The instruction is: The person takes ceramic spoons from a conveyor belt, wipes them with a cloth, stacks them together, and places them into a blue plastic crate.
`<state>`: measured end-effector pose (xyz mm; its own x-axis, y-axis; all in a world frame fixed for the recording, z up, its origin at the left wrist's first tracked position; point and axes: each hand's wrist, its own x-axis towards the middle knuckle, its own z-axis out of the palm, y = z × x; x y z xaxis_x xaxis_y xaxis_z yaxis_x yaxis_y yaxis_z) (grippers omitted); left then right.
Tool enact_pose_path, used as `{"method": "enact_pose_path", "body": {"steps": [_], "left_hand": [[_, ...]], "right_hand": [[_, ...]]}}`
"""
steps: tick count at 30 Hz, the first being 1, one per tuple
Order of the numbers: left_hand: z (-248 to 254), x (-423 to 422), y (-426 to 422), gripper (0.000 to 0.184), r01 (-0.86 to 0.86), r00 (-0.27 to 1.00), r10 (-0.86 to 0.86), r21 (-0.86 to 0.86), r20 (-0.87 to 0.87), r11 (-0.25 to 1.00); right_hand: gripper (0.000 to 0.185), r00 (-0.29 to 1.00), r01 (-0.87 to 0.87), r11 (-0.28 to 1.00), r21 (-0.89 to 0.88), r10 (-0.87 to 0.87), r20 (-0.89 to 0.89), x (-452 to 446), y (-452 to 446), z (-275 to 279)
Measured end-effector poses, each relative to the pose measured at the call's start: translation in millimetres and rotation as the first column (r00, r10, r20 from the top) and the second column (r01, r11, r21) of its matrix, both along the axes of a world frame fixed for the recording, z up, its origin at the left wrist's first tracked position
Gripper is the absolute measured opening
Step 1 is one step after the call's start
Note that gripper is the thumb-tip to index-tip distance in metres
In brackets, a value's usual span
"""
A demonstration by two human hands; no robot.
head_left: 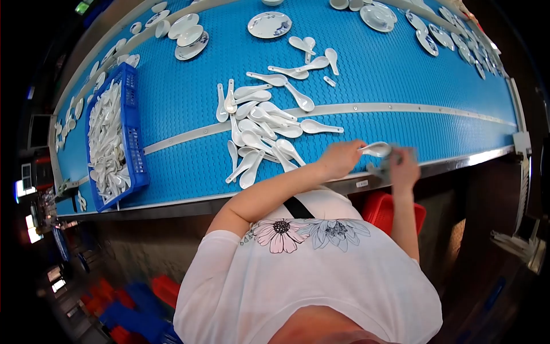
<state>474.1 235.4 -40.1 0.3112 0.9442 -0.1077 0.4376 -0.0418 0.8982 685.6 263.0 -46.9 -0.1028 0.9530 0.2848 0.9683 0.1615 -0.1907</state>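
Note:
My left hand (342,159) pinches a white soup spoon (375,149) by its handle, with the bowl pointing right. At the bowl's end my right hand (404,167) is closed on a greyish, cloth-like piece (382,168), smeared by motion. Both hands are over the near edge of the blue belt. Left of them lies a loose pile of white spoons (260,123), some overlapping. One spoon (321,127) lies just beyond my left hand.
A blue basket (136,129) full of white spoons stands at the left. A patterned oval plate (270,25), stacked plates (378,17) and more dishes lie farther back. A pale divider strip (395,107) crosses the belt. Below the edge is a red container (378,209).

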Motion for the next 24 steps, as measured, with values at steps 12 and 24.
{"method": "enact_pose_path", "body": {"steps": [12, 24], "left_hand": [[4.1, -43.8, -17.2, 0.026, -0.067, 0.776, 0.327, -0.444, 0.539, 0.893], [-3.3, -57.0, -51.4, 0.027, -0.377, 0.917, 0.378, -0.03, 0.128, 0.926]], "right_hand": [[0.019, 0.126, -0.034, 0.974, -0.226, -0.22, -0.967, 46.8, 18.8, 35.6], [0.019, 0.761, -0.61, 0.792, 0.01, 0.589, -0.273, -102.7, -9.4, 14.6]]}}
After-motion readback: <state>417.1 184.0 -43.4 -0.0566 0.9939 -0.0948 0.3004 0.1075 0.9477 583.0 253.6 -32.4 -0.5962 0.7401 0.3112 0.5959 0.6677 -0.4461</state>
